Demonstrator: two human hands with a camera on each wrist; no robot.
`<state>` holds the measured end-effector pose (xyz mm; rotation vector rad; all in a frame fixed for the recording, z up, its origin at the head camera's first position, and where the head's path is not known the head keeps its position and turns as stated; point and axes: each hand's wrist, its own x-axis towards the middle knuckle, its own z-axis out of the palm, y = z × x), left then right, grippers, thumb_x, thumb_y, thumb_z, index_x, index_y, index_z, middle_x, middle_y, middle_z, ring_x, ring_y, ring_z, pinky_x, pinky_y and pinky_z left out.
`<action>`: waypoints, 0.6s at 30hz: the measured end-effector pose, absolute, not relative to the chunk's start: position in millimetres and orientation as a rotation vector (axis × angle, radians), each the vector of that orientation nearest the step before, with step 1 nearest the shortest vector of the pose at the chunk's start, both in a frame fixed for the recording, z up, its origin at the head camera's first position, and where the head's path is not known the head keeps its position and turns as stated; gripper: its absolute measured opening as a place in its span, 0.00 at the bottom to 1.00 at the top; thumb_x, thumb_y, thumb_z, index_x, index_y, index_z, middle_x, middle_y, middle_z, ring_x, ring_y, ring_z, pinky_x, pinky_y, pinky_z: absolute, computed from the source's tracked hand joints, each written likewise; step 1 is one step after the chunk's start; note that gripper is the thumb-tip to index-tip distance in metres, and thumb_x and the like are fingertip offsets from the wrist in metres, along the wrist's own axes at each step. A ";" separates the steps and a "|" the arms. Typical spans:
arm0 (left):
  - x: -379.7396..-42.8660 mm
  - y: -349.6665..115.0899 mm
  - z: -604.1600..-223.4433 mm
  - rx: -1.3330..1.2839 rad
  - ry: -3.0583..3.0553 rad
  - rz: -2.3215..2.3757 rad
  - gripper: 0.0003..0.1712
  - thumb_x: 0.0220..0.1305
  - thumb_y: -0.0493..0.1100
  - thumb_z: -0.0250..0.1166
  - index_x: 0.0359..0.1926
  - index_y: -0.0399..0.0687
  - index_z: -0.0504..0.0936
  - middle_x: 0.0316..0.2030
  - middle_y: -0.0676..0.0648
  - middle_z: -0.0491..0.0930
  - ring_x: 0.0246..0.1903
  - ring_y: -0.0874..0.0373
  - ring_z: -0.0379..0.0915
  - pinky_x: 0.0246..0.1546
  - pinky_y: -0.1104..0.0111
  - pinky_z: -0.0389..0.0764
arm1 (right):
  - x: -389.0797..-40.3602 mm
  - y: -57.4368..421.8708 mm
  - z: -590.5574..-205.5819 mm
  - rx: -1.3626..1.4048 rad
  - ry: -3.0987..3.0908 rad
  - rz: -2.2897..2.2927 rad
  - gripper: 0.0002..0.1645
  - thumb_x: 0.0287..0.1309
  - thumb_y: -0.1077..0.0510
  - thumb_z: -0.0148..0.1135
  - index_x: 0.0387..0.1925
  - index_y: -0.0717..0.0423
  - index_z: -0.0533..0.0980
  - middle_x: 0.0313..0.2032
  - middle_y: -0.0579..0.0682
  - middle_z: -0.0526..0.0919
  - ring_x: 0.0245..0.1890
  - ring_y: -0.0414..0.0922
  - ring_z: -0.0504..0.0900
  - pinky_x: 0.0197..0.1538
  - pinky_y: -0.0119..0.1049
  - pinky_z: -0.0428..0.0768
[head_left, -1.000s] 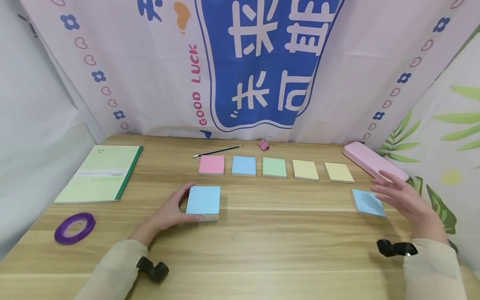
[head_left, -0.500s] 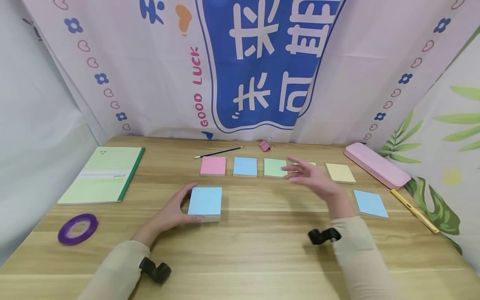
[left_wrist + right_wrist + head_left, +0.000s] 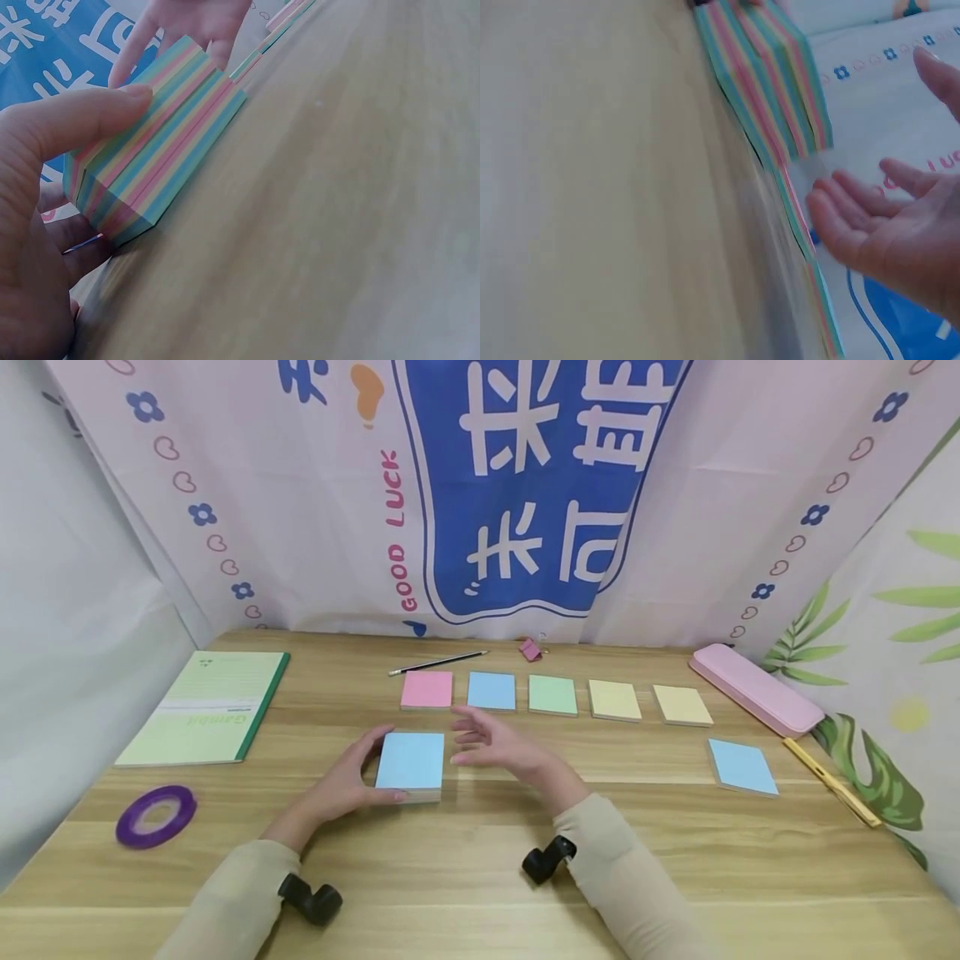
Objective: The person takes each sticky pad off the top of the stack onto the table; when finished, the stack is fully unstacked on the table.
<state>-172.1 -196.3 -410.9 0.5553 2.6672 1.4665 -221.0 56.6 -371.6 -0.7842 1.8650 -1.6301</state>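
Observation:
My left hand (image 3: 339, 792) grips a thick stack of sticky notes (image 3: 410, 762) by its left side, thumb along the near face and fingers behind. The stack has a light blue top sheet; in the left wrist view its striped sides (image 3: 161, 142) show green, yellow, pink and blue layers. Just right of the stack hovers my right hand (image 3: 501, 748), fingers spread and loosely bent, a small gap between fingertips and stack. Its palm (image 3: 907, 232) holds nothing in the right wrist view. Behind lie thinner sticky-note pads in a row: pink (image 3: 427, 689), blue (image 3: 491, 691), green (image 3: 552, 695) and two yellow (image 3: 614, 700).
A single blue pad (image 3: 742, 767) lies at the right, near a slim yellow item (image 3: 831, 782) and a pink case (image 3: 756, 690). At the back are a pencil (image 3: 438, 663) and pink binder clip (image 3: 530, 650). A notebook (image 3: 202, 710) and purple tape roll (image 3: 156, 817) lie left.
My right hand has swept left from above the single blue pad, past the row, to the right side of the stack. The left hand keeps its grip in the same place.

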 end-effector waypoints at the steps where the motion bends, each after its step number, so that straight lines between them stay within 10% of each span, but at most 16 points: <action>1: -171.9 -196.4 -410.4 0.550 2.670 1.461 0.54 0.38 0.53 0.71 0.62 0.43 0.50 0.60 0.39 0.53 0.59 0.45 0.48 0.56 0.53 0.50 | -218.8 52.2 -373.4 -0.770 1.897 -1.612 0.47 0.45 0.58 0.63 0.64 0.51 0.48 0.60 0.58 0.55 0.57 0.54 0.57 0.54 0.44 0.63; 18: -163.8 -191.4 -396.8 0.568 2.653 1.477 0.52 0.40 0.46 0.71 0.62 0.38 0.50 0.58 0.36 0.55 0.58 0.43 0.49 0.56 0.53 0.51 | -201.0 22.1 -402.0 -0.830 2.303 -1.367 0.56 0.39 0.55 0.69 0.64 0.58 0.44 0.56 0.53 0.60 0.54 0.45 0.61 0.55 0.37 0.61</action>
